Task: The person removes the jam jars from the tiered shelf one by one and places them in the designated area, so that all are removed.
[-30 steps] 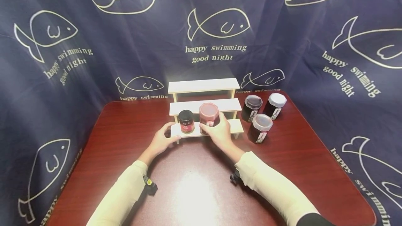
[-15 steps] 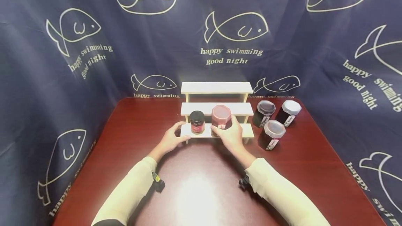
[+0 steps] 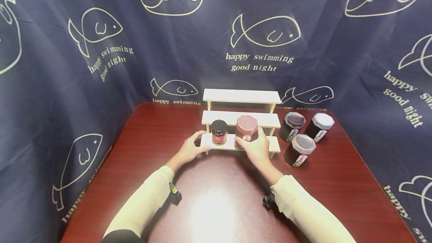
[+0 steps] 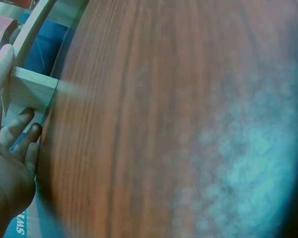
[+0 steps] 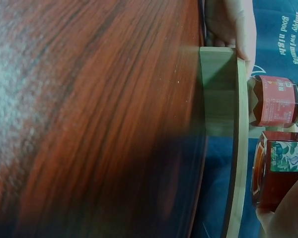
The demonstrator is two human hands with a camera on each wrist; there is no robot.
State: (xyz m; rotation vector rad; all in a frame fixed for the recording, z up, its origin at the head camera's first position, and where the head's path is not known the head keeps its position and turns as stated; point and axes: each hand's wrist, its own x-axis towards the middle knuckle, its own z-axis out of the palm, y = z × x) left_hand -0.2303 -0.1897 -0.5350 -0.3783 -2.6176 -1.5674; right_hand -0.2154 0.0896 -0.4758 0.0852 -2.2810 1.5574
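Note:
A pale wooden three-step display stand (image 3: 241, 95) stands at the back of the table. On its lowest step sits a small jar (image 3: 219, 132) with a black lid and red label. My left hand (image 3: 187, 150) holds the left end of that step, thumb at the front edge and fingers around the end panel. With my right hand (image 3: 258, 152) I grip a larger octagonal jar (image 3: 247, 123) with a pinkish lid, upright at the lowest step, right of the small jar. The right wrist view shows its amber base (image 5: 258, 171) beside the step; whether it touches is unclear.
Right of the stand, three dark octagonal jars form a group: one with a dark clear lid (image 3: 293, 126), one with a whitish lid (image 3: 320, 126), one with a greyish lid (image 3: 300, 150) nearer. A dark blue fish-print curtain (image 3: 189, 48) hangs behind the reddish-brown table (image 3: 216, 183).
The whole scene shifts rightward in the head view as the camera turns left. Both hands keep their places on the stand and the octagonal jar, which stays at the lowest step.

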